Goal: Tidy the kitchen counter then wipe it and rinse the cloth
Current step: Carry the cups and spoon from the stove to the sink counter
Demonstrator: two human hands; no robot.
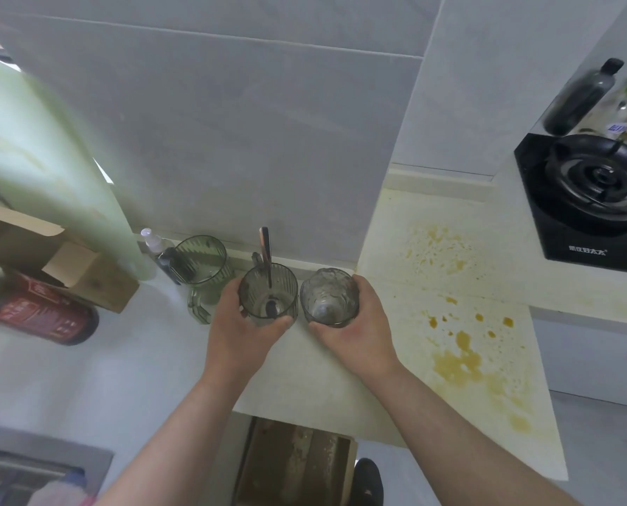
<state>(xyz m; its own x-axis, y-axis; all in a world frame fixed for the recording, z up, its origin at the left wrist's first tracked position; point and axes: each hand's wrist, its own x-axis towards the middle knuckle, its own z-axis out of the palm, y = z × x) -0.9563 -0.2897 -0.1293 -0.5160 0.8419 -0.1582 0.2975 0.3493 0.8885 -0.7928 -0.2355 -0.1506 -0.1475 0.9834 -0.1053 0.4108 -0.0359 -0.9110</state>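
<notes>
The left hand (244, 323) has its grip curled round a ribbed glass (268, 299) holding a spoon (265, 255). The right hand (356, 325) wraps a textured glass (329, 297) just beside it. Both are at the back of the surface (341, 381), with yellow stains (458, 363) to the right.

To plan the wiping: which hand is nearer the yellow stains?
Right. The right hand, gripping the empty glass, is just left of the stains; the left hand, gripping the spoon glass, is farther left.
</notes>
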